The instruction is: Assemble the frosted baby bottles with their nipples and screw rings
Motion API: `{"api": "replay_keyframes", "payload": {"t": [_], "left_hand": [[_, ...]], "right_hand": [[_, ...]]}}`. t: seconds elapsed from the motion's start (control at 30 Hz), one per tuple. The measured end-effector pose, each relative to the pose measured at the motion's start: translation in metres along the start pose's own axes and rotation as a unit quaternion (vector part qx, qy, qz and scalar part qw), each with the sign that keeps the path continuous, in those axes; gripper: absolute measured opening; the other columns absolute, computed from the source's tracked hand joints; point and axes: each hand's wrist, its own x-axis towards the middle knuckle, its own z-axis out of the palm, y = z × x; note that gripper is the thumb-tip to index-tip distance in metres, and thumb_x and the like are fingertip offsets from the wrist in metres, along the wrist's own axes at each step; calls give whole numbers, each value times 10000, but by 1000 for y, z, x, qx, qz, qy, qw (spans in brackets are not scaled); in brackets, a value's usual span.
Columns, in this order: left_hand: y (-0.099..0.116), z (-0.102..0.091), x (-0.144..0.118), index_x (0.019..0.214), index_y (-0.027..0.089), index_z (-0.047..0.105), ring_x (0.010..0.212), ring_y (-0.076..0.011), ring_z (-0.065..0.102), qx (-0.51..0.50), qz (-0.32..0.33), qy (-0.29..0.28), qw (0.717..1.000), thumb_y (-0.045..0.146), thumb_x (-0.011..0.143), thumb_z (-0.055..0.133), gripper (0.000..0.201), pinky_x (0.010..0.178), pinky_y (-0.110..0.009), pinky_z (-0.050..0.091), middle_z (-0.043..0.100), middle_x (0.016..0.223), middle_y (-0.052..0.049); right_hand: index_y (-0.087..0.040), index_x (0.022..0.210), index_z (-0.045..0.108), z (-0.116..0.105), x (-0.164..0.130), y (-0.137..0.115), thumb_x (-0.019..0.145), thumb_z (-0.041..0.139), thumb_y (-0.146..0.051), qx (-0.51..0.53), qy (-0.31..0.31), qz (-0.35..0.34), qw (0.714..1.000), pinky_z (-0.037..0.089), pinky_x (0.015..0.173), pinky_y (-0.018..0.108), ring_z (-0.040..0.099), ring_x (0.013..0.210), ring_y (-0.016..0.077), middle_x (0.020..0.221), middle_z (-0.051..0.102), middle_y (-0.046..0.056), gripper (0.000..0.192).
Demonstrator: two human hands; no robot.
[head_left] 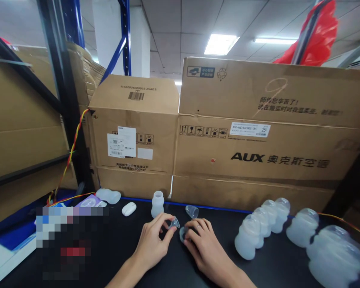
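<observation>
My left hand point(155, 237) pinches a small clear, dome-shaped piece point(175, 222) between thumb and fingers; it looks like a bottle teat. Close beside it, my right hand point(202, 243) curls over a translucent round ring point(182, 234) at the black table surface, its fingers closed on the edge. The ring is partly hidden by the fingers. Just beyond my right fingers lies a clear cup-shaped cover point(192, 211), tipped on its side. A frosted open-necked bottle point(157, 205) stands upright behind my left hand.
Several frosted bottles with clear domed tops point(248, 236) stand in a row at right, more point(336, 256) nearer the corner. A white rounded object point(129, 209) and a lying frosted bottle point(108, 196) are at left. Cardboard panels point(252, 160) wall the back; a purple box point(88, 203) lies left.
</observation>
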Motion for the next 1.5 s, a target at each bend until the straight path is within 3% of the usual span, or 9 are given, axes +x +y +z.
{"api": "replay_keyframes", "payload": {"t": [0.17,0.37,0.53,0.67,0.87,0.97,1.1,1.27,1.5], "left_hand": [[22,-2,-8,993,239,681,832,-164,687,14,52,-77,996,151,868,611,168,782,-290,537,719,967,-27],[46,3,-13,998,257,702,891,-190,665,14,53,-139,989,101,800,625,264,806,-321,523,694,965,-24],[50,8,-15,1109,274,686,942,-219,660,30,26,-188,981,130,811,667,331,875,-376,519,708,976,-16],[45,12,-17,1308,310,564,1094,-227,662,-9,-13,-212,977,184,841,732,513,1058,-454,460,742,1137,7],[37,5,-17,1381,275,480,1279,-260,587,-79,-26,-208,975,141,762,760,693,1141,-477,433,643,1348,-64],[37,2,-15,1287,273,590,1296,-237,574,-96,21,-183,978,114,829,658,489,1135,-441,455,597,1371,-77],[41,10,-15,1025,288,745,1235,-240,598,-18,27,-154,988,231,920,662,146,1071,-444,494,630,1303,-57],[47,21,-18,919,262,752,1195,-237,604,4,50,-120,991,167,922,646,142,1025,-442,518,680,1232,-43],[49,25,-24,902,282,774,1263,-278,532,14,115,23,993,137,913,651,190,1025,-476,523,653,1179,-64]], "right_hand": [[-227,1003,601,-20,-50,0,983,573,-210,89,-48,39,994,505,1014,438,607,1151,250,1290,618,89,38],[-250,1470,477,-15,-63,9,939,614,-221,258,19,146,955,480,1093,454,609,1210,240,1340,611,115,549],[-238,1440,557,-11,-55,4,1001,587,-351,453,61,152,876,536,1019,391,660,1051,183,1232,563,94,454],[-251,1243,644,-17,-51,-5,954,703,-422,532,77,194,821,517,1045,385,667,1137,214,1224,636,78,342],[-267,1246,657,-14,-56,-9,895,760,-343,349,34,179,919,427,1125,475,621,1212,267,1274,695,58,374],[-257,1406,569,-4,-60,-5,880,755,-310,311,6,177,934,411,1141,489,570,1275,275,1341,662,79,560],[-228,1402,598,0,-59,-6,867,733,-261,278,-12,158,947,380,1165,507,492,1352,297,1375,625,118,553],[-300,1247,710,-11,-50,-14,896,744,-348,241,-37,146,959,420,1099,462,550,1222,277,1297,627,73,356],[-276,1169,733,-13,-45,-19,890,764,-363,216,-29,146,965,427,1049,408,558,1163,263,1237,633,61,294]]}}
